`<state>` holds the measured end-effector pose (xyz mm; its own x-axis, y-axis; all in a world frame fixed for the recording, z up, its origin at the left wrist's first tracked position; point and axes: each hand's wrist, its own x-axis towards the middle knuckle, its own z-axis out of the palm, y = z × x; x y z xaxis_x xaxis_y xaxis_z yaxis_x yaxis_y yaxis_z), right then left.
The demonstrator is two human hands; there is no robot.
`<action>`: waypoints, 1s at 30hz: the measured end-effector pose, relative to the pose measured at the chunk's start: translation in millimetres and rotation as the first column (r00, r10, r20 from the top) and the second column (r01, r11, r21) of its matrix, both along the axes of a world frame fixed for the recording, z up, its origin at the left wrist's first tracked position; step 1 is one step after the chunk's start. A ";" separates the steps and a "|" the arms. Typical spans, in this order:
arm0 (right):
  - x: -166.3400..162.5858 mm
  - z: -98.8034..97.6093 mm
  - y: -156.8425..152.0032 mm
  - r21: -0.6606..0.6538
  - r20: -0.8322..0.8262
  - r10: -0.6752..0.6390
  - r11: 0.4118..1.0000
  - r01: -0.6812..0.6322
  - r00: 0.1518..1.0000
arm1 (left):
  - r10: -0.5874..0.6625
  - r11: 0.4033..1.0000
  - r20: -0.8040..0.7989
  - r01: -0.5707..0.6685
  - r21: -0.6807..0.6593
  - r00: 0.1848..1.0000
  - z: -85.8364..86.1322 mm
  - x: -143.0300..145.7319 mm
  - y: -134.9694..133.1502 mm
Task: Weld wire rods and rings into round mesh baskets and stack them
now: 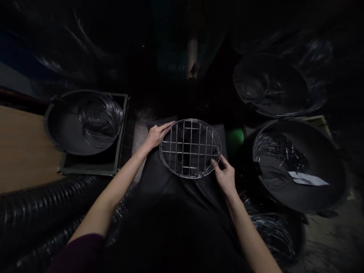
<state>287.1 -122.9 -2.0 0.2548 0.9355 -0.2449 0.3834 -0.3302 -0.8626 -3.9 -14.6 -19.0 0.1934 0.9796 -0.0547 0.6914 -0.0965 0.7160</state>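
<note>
A round wire grid (190, 148) of crossed metal rods inside a double hoop rim lies on my lap, seen in the head view. My left hand (156, 137) holds its upper left rim, with the fingers stretched along the hoop. My right hand (224, 175) grips the lower right rim, its fingertips over the wires. The grid rests against a dark apron (173, 189) covering my lap.
To the left, a black basin (57, 125) holds coiled wire rings (101, 120) on a wooden board (25, 148). To the right stand black basins (318, 163) (270, 85), one with short wire pieces (287, 157). A ribbed black hose (42, 204) lies low left.
</note>
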 end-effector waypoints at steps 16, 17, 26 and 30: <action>-18.8 2.2 -48.7 -0.036 0.634 0.310 0.927 -0.374 0.708 | 0.073 0.991 0.201 -0.093 0.091 0.977 -11.6 -1.7 -12.8; -20.2 0.9 -48.5 -0.054 0.635 0.311 0.931 -0.362 0.707 | 0.079 0.991 0.188 -0.098 0.094 0.979 -11.6 -0.6 -12.6; 1.4 31.5 -31.1 0.100 0.218 0.090 0.988 -0.114 0.972 | 0.219 0.972 0.415 -0.235 -0.013 0.883 24.3 -6.2 -16.5; -2.5 50.8 -6.1 0.069 0.013 0.005 0.998 -0.006 1.000 | 0.011 0.991 0.471 0.053 -0.123 0.882 43.8 -9.3 -10.5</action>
